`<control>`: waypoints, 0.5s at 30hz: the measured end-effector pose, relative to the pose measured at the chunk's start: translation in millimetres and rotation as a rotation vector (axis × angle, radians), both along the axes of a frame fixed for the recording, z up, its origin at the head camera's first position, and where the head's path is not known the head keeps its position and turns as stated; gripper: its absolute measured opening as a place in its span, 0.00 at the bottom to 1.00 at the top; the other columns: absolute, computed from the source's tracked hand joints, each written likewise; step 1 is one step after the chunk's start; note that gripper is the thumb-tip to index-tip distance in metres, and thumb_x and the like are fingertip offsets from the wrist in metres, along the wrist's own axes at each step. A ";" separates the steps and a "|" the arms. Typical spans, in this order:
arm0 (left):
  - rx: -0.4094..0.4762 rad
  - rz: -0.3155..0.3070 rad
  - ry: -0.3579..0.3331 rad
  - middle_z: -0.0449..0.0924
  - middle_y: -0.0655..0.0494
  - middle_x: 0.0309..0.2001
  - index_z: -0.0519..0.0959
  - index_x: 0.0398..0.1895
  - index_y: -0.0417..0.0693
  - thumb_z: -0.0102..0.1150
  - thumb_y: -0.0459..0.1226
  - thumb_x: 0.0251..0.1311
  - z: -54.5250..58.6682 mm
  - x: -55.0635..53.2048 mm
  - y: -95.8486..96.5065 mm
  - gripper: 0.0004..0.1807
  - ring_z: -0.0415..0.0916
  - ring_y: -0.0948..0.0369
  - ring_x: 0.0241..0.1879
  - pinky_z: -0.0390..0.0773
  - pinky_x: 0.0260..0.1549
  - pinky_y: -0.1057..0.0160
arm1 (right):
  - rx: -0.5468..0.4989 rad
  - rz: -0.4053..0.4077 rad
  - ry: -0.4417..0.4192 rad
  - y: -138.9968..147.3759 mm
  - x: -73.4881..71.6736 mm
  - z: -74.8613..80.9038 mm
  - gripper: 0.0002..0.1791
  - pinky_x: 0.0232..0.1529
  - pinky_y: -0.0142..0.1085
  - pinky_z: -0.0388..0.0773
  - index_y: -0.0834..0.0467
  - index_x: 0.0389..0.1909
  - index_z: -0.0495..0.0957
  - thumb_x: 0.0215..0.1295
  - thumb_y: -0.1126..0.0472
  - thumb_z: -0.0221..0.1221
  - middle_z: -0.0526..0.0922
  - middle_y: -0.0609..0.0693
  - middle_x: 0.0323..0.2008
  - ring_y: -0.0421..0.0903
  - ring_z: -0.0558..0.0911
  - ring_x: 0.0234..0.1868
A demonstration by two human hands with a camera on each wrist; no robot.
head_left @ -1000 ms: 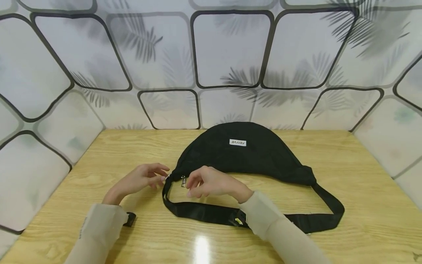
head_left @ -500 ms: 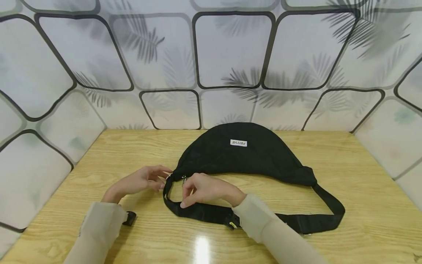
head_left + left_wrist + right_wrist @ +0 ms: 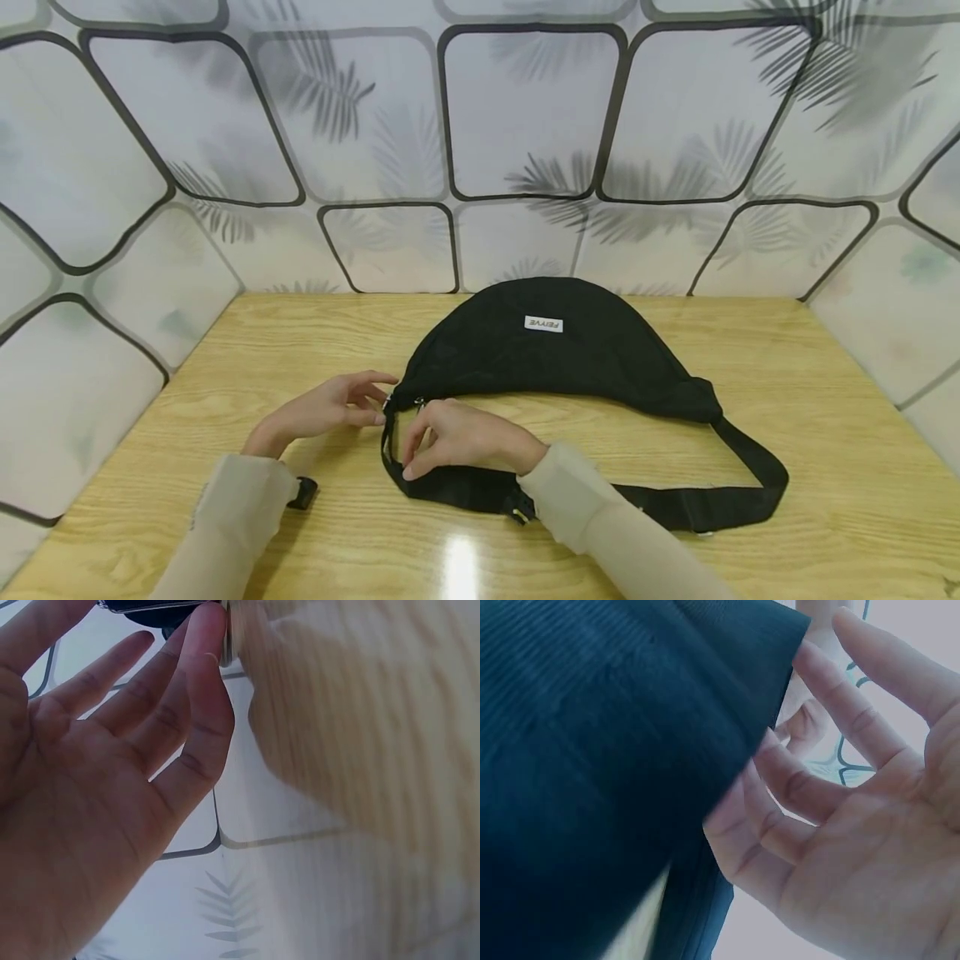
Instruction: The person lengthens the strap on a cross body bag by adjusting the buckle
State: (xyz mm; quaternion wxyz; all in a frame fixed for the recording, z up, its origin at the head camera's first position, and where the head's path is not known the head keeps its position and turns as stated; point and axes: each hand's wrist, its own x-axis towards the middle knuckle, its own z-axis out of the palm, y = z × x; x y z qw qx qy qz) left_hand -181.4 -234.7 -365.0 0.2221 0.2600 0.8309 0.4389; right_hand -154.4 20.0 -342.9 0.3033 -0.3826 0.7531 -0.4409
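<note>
A black waist bag [image 3: 555, 350] with a white label [image 3: 543, 324] lies on the wooden table, its curved side toward the back wall. My left hand [image 3: 322, 412] is at the bag's left end, fingers relaxed and tips at the metal fitting [image 3: 387, 403] where the strap joins. In the left wrist view its fingers [image 3: 202, 705] bend loosely below the dark bag end. Over the strap's left stretch [image 3: 457, 486] hovers my right hand [image 3: 465, 437], fingertips touching the strap edge. The right wrist view shows the thumb [image 3: 885, 660] apart from the dark strap [image 3: 630, 750].
The strap runs in a loop along the front to the bag's right end, with a buckle [image 3: 517, 507] beside the right sleeve. A small black piece [image 3: 303, 493] shows at the left sleeve. A patterned cloth wall [image 3: 525, 117] borders the table [image 3: 825, 400].
My right hand has come down and left from near the zip pull to the strap. The strap's left bend has shifted slightly right. My left hand has followed a little to the right.
</note>
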 end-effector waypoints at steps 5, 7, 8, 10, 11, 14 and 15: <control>-0.015 0.011 0.004 0.79 0.38 0.54 0.63 0.72 0.29 0.61 0.35 0.71 0.7 -0.8 2.8 0.32 0.76 0.44 0.55 0.77 0.49 0.51 | 0.028 0.018 0.041 -3.6 0.9 -1.8 0.02 0.34 0.28 0.76 0.64 0.34 0.88 0.61 0.69 0.70 0.86 0.45 0.30 0.33 0.80 0.29; -0.017 0.011 0.001 0.80 0.41 0.52 0.63 0.72 0.29 0.61 0.35 0.71 1.2 -1.0 4.2 0.32 0.77 0.47 0.52 0.76 0.48 0.52 | 0.043 0.019 0.051 -4.4 0.9 -2.2 0.02 0.35 0.29 0.77 0.63 0.34 0.88 0.61 0.68 0.70 0.86 0.44 0.29 0.34 0.80 0.30; -0.014 0.009 0.000 0.80 0.42 0.50 0.63 0.71 0.29 0.61 0.35 0.71 1.6 -1.0 5.1 0.31 0.77 0.48 0.51 0.77 0.47 0.53 | 0.051 0.018 0.056 -4.5 0.9 -2.4 0.02 0.36 0.29 0.77 0.63 0.33 0.88 0.61 0.68 0.70 0.85 0.43 0.29 0.34 0.80 0.30; -0.008 0.010 -0.009 0.81 0.44 0.48 0.63 0.71 0.28 0.60 0.34 0.71 2.4 -1.2 7.2 0.31 0.78 0.51 0.48 0.76 0.46 0.54 | 0.063 0.013 0.066 -4.4 1.1 -2.7 0.01 0.35 0.29 0.76 0.62 0.32 0.87 0.61 0.68 0.70 0.84 0.42 0.27 0.35 0.80 0.29; -0.006 0.012 -0.014 0.81 0.45 0.47 0.63 0.71 0.28 0.60 0.34 0.70 2.9 -1.2 8.4 0.31 0.78 0.52 0.47 0.76 0.46 0.54 | 0.069 0.009 0.072 -4.4 1.3 -2.5 0.02 0.34 0.29 0.76 0.62 0.31 0.86 0.61 0.68 0.70 0.83 0.42 0.27 0.35 0.79 0.28; 0.001 0.014 -0.022 0.80 0.46 0.44 0.63 0.70 0.27 0.61 0.33 0.70 3.0 -1.8 12.0 0.31 0.77 0.54 0.44 0.76 0.44 0.56 | 0.079 -0.015 0.076 -4.1 2.2 -1.8 0.05 0.31 0.28 0.74 0.61 0.30 0.82 0.60 0.71 0.70 0.80 0.43 0.25 0.35 0.77 0.26; 0.002 0.014 -0.020 0.79 0.47 0.43 0.63 0.70 0.27 0.60 0.33 0.70 3.1 -1.8 13.1 0.31 0.77 0.54 0.43 0.76 0.43 0.56 | 0.079 -0.026 0.074 -4.0 2.5 -1.5 0.07 0.30 0.28 0.73 0.61 0.30 0.81 0.60 0.72 0.69 0.79 0.43 0.24 0.36 0.76 0.25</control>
